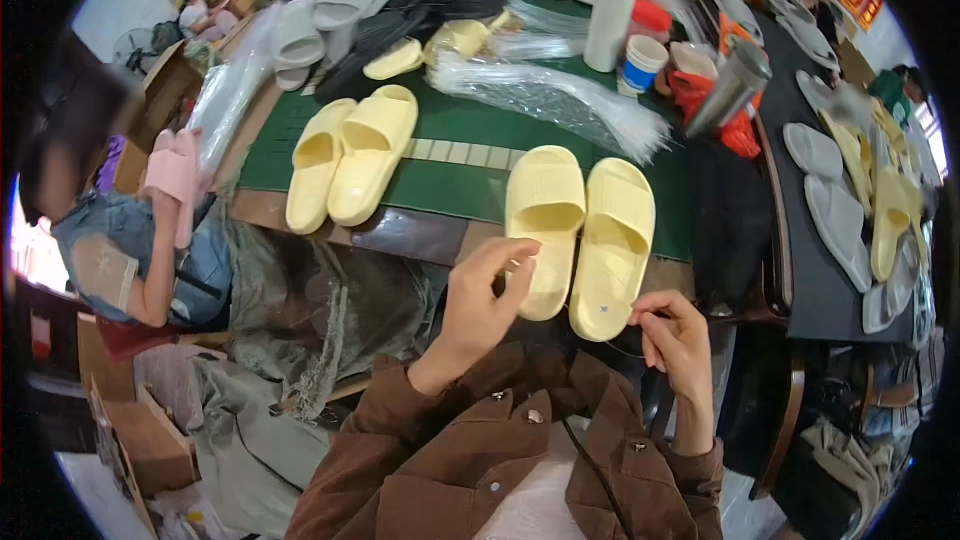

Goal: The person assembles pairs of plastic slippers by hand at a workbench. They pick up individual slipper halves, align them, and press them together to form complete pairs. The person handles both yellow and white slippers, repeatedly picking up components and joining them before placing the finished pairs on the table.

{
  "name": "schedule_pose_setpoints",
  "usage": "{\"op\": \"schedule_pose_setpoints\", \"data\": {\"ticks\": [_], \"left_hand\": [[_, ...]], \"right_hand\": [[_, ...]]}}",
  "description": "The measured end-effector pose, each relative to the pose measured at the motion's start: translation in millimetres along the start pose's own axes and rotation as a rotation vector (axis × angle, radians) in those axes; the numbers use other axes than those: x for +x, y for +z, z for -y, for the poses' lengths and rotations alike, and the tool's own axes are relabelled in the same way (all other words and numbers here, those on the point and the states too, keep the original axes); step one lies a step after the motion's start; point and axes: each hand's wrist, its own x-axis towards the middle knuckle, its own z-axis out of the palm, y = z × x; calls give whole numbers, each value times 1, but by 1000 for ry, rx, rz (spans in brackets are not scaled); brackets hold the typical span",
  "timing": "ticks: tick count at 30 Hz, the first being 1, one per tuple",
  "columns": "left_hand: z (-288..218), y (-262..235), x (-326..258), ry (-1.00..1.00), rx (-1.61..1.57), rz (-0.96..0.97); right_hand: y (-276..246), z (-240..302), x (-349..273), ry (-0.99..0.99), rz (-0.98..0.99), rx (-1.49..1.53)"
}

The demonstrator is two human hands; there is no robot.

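Two pale yellow slide slippers, a left one (546, 230) and a right one (612, 245), lie side by side over the near table edge, toes pointing away. My left hand (480, 298) is beside the left slipper, its thumb and index finger curled nearly together; whatever may be between them is too small to make out. At the right slipper's heel, my right hand (672, 338) pinches a thin strand that curves below the heel. A small dark mark (604, 309) shows on that heel's insole. Another yellow slipper pair (352, 158) rests on the table to the left.
A green mat (450, 120) covers the table. Clear plastic strands (580, 105) lie beyond the slippers, near a white tumbler (608, 20), a paper cup (643, 62) and a steel flask (730, 90). Grey and black slippers pile up far left; a co-worker (150, 250) holds pink slippers (174, 180).
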Motion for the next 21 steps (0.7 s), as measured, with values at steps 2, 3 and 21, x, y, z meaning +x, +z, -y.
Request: {"op": "schedule_pose_setpoints", "data": {"ticks": [2, 3, 21], "left_hand": [[9, 4, -1, -86, -59, 30], [10, 8, -4, -113, -54, 87], [34, 46, 29, 24, 478, 204]], "right_hand": [[-1, -5, 1, 22, 30, -24], [2, -6, 0, 31, 27, -23], [13, -42, 62, -476, -188, -848]]}}
